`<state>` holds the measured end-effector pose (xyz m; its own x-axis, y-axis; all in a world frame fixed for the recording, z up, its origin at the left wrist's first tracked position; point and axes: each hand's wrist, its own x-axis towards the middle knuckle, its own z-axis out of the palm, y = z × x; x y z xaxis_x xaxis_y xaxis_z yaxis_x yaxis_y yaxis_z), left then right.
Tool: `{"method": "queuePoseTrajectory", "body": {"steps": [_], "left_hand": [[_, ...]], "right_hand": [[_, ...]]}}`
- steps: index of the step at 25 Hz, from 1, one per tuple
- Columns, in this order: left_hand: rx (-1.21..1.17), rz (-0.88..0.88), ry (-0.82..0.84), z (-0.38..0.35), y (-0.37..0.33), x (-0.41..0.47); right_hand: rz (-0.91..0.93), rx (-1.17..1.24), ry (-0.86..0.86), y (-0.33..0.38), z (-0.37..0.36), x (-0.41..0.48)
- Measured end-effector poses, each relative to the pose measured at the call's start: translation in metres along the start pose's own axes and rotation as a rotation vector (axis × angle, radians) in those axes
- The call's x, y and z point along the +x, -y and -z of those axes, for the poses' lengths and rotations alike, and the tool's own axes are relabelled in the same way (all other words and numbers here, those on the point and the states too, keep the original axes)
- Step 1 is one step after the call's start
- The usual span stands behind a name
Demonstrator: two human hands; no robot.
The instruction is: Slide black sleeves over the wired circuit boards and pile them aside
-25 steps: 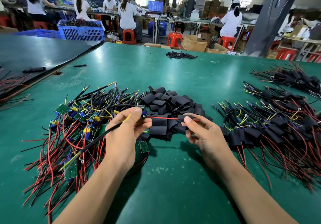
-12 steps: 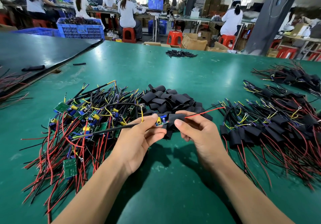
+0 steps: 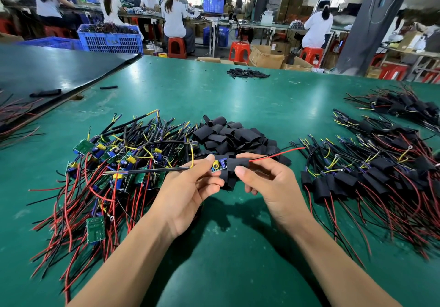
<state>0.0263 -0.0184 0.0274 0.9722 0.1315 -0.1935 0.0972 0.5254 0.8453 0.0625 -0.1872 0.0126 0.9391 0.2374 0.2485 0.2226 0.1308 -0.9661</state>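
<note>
Ok, left on counter (image 3: 238, 259): bare boards heap (image 3: 114, 163). Left hand (image 3: 188, 192) fingers pinch board (image 3: 219, 165) by its left end, above mid-counter. Board sits half inside sleeve (image 3: 235, 163); right hand (image 3: 269, 182) fingers grip sleeve, red wire (image 3: 276, 154) exits right. Loose sleeves (image 3: 233, 135) just behind. Sleeved pile (image 3: 369, 175) far right.

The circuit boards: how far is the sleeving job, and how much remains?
Done: a sleeved pile lies on the right. In hand: the left hand pinches one board, and the right hand holds a black sleeve only partly over it. Left: a heap of bare boards on the left, with loose sleeves behind.
</note>
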Motion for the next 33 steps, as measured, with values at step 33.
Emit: {"method": "queuePoseTrajectory", "body": {"steps": [33], "left_hand": [[0.051, -0.045, 0.087, 0.001, -0.0032, -0.0042]], "right_hand": [[0.023, -0.041, 0.097, 0.001, -0.008, -0.003]]}}
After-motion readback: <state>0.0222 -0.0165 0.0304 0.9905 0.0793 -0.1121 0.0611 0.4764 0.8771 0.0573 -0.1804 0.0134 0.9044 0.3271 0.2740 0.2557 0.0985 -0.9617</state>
